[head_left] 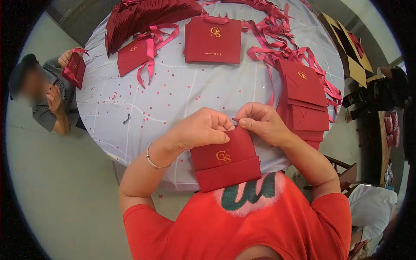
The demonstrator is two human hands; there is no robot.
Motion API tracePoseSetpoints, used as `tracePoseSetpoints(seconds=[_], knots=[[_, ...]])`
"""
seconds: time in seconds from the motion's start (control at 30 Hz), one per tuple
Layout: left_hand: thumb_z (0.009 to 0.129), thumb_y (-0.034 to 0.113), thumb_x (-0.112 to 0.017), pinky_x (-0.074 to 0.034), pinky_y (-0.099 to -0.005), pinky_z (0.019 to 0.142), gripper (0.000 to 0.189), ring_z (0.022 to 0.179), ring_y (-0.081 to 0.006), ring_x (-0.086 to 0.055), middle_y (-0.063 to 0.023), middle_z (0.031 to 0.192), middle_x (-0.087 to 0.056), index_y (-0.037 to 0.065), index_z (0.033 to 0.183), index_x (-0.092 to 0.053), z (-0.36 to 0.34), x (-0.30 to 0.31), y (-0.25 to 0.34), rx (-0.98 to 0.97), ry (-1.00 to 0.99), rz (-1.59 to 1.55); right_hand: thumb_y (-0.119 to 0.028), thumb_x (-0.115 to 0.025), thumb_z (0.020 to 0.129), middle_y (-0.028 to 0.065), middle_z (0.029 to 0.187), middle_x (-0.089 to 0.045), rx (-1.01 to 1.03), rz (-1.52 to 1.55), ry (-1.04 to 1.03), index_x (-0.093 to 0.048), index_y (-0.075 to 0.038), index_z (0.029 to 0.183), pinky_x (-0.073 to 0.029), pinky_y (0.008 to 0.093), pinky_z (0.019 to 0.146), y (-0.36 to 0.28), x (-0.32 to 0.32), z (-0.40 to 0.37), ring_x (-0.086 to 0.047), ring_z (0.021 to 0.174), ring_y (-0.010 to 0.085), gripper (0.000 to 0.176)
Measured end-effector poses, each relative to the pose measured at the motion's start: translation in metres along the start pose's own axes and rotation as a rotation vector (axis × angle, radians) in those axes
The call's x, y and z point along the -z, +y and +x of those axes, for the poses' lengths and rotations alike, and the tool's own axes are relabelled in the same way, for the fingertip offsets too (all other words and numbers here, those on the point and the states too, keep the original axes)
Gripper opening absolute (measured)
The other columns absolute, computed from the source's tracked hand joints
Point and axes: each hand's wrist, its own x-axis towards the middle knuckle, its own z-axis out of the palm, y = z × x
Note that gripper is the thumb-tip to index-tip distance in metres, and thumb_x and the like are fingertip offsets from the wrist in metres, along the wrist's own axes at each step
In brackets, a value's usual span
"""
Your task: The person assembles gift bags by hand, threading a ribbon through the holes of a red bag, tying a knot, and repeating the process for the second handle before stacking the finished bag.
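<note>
A red paper gift bag (225, 158) with a gold monogram lies flattened at the table's near edge, against my shirt, its bottom flap folded up. My left hand (203, 126) is closed on the bag's top edge, thumb over the front. At the right end of that edge, my right hand (262, 124) has thumb and forefinger pinched together. A small dark strip shows between the two hands; what the right fingertips hold is too small to name.
Red bags with pink ribbons (303, 84) are piled at right. Another bag (214, 40) lies ahead, near a long stack of bags (147, 19). Small red dots are scattered over the white tablecloth (173, 102). At left, a person (52, 93) holds a bag. Cardboard boxes (346, 47) stand beyond, right.
</note>
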Motion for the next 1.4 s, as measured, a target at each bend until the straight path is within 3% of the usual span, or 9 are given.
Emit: tracePoseSetpoints(seconds=[0.13, 0.47, 0.57, 0.63, 0.73, 0.83, 0.97, 1.17, 1.4], knots=[[0.079, 0.001, -0.062, -0.039, -0.0186, 0.057, 0.014, 0.066, -0.0008, -0.050, 0.0034, 0.075, -0.061, -0.004, 0.093, -0.064, 0.000, -0.001, -0.002, 0.007, 0.064, 0.005, -0.009, -0.062, 0.093, -0.0028, 0.090, -0.061, 0.009, -0.009, 0.020, -0.062, -0.001, 0.103, -0.046, 0.0173, 0.069, -0.001, -0.006, 0.000, -0.055, 0.080, 0.0022, 0.013], [0.080, 0.000, -0.067, -0.040, -0.0178, 0.052, 0.005, 0.062, -0.0017, -0.053, 0.0027, 0.072, -0.062, 0.000, 0.082, -0.063, 0.002, -0.015, -0.004, -0.008, 0.218, 0.118, -0.010, -0.062, 0.093, -0.0039, 0.087, -0.060, 0.033, -0.069, 0.059, -0.062, -0.002, 0.102, -0.045, 0.0171, 0.065, -0.001, -0.011, -0.003, -0.053, 0.076, 0.0011, 0.012], [0.082, 0.002, -0.066, -0.040, -0.0181, 0.053, 0.004, 0.064, -0.0018, -0.053, 0.0026, 0.073, -0.062, 0.000, 0.082, -0.062, 0.002, -0.015, -0.002, 0.001, 0.230, 0.110, -0.010, -0.062, 0.093, -0.0038, 0.086, -0.060, 0.074, -0.082, 0.089, -0.062, -0.002, 0.101, -0.044, 0.0175, 0.064, -0.003, -0.011, -0.003, -0.053, 0.075, 0.0012, 0.011], [0.085, 0.004, -0.064, -0.040, -0.0183, 0.053, 0.004, 0.063, -0.0016, -0.052, 0.0034, 0.073, -0.061, 0.001, 0.083, -0.062, 0.003, -0.011, -0.003, -0.008, 0.217, 0.149, -0.007, -0.063, 0.092, -0.0028, 0.086, -0.061, 0.329, -0.348, 0.205, -0.061, -0.001, 0.100, -0.044, 0.0177, 0.064, -0.008, -0.011, -0.003, -0.053, 0.074, 0.0015, 0.011], [0.087, 0.007, -0.062, -0.040, -0.0187, 0.053, 0.006, 0.062, -0.0015, -0.050, 0.0044, 0.072, -0.060, 0.001, 0.085, -0.062, 0.000, -0.011, 0.001, 0.019, 0.226, 0.182, -0.006, -0.064, 0.089, -0.0025, 0.084, -0.061, 0.276, -0.367, 0.260, -0.062, 0.000, 0.098, -0.044, 0.0185, 0.062, -0.022, -0.015, -0.018, -0.052, 0.072, 0.0018, 0.010], [0.089, 0.007, -0.060, -0.040, -0.0188, 0.054, 0.007, 0.063, -0.0014, -0.049, 0.0048, 0.072, -0.059, 0.001, 0.087, -0.063, 0.000, -0.010, -0.003, -0.014, 0.257, 0.261, -0.003, -0.066, 0.083, 0.0007, 0.079, -0.061, 0.308, -0.608, 0.229, -0.065, 0.000, 0.091, -0.043, 0.0210, 0.057, -0.029, -0.017, -0.031, -0.053, 0.066, 0.0036, 0.008], [0.091, 0.007, -0.057, -0.041, -0.0188, 0.057, 0.009, 0.066, -0.0015, -0.050, 0.0047, 0.075, -0.059, 0.001, 0.090, -0.062, 0.001, -0.008, -0.006, -0.040, 0.256, 0.240, 0.002, -0.068, 0.076, 0.0101, 0.079, -0.063, 0.540, -0.789, 0.104, -0.065, -0.002, 0.088, -0.047, 0.0276, 0.054, -0.033, -0.028, -0.034, -0.062, 0.063, 0.0198, 0.013], [0.089, 0.008, -0.055, -0.040, -0.0238, 0.054, 0.013, 0.063, -0.0038, -0.047, 0.0023, 0.068, -0.058, -0.002, 0.086, -0.064, 0.001, -0.010, -0.009, -0.097, 0.277, 0.241, 0.005, -0.070, 0.072, 0.0091, 0.077, -0.062, 0.763, -0.977, 0.080, -0.065, -0.002, 0.090, -0.048, 0.0266, 0.050, -0.027, -0.037, -0.024, -0.061, 0.061, 0.0175, 0.020], [0.092, 0.006, -0.054, -0.039, -0.0191, 0.056, 0.009, 0.067, -0.0012, -0.048, 0.0054, 0.075, -0.058, 0.001, 0.092, -0.062, -0.001, -0.010, -0.004, -0.074, 0.250, 0.314, 0.005, -0.070, 0.070, 0.0085, 0.071, -0.059, 0.691, -1.056, 0.127, -0.064, -0.002, 0.086, -0.047, 0.0285, 0.049, -0.033, -0.042, -0.025, -0.060, 0.057, 0.0194, 0.018]])
